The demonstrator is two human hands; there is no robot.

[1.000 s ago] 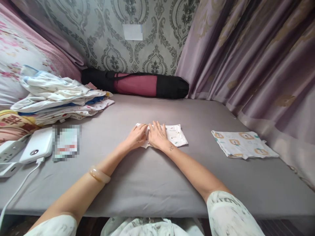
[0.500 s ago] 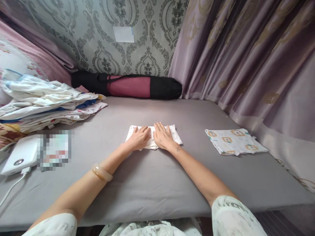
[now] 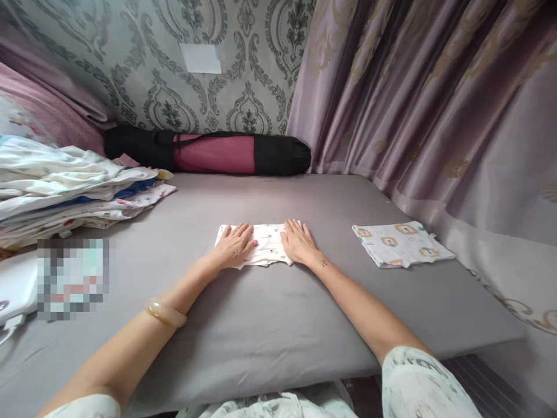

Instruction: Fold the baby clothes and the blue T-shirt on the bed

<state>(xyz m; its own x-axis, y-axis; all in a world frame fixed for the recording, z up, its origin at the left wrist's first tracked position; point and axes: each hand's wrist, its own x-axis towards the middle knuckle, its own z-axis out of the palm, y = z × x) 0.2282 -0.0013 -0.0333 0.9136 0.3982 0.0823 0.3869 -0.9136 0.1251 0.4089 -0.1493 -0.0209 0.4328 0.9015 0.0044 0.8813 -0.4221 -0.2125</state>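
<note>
At frame centre, we are resting our left hand (image 3: 235,245) and right hand (image 3: 299,241), grips spread, on a white, printed, folded cloth rectangle (image 3: 268,244); uneven dragging could crease it.

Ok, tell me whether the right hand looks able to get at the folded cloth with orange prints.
Probably yes: the right hand lies on the white printed cloth, and only grey sheet shows between it and the orange-printed cloth off to its right.

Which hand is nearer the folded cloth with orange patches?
Right. The right hand lies on the right end of the middle cloth, left of the orange-patched cloth and apart from it; the left hand is farther off, on the middle cloth's left end.
</note>
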